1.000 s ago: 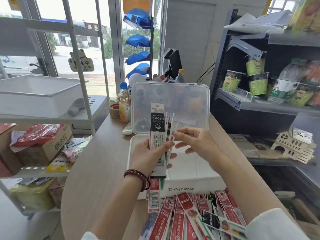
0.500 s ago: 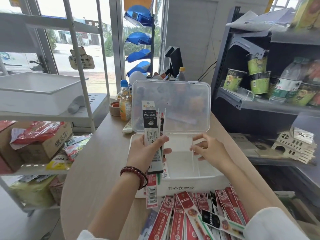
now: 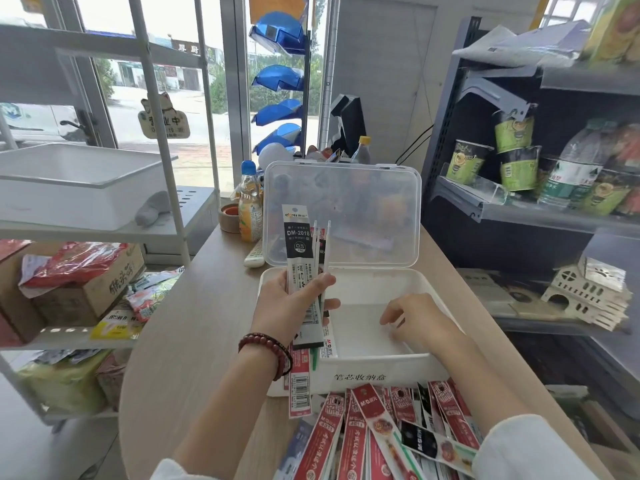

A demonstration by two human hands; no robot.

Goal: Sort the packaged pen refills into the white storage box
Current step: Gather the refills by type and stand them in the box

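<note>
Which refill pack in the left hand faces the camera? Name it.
The black-labelled DM-2018 pack, frontmost in the left hand; the red barcoded pack behind it hangs lower.

You face daylit windows (image 3: 166, 98) far left, a white rack (image 3: 104, 230) left, grey shelving (image 3: 485, 209) right, wooden worktop (image 3: 194, 323) near.

1. Light: bright daylight, from the windows (image 3: 173, 81) at rear left; glass partly blown out.
2. Shadows: soft; right shelves (image 3: 540, 216) darker than the rest.
3. Glare: box (image 3: 360, 337) floor washed pale, little detail.
4. Distortion: wide-angle; rack posts (image 3: 145, 64) lean and bow toward the edges.
5. Sharpness: centre clear; corners soft, slightly smeared.
</note>
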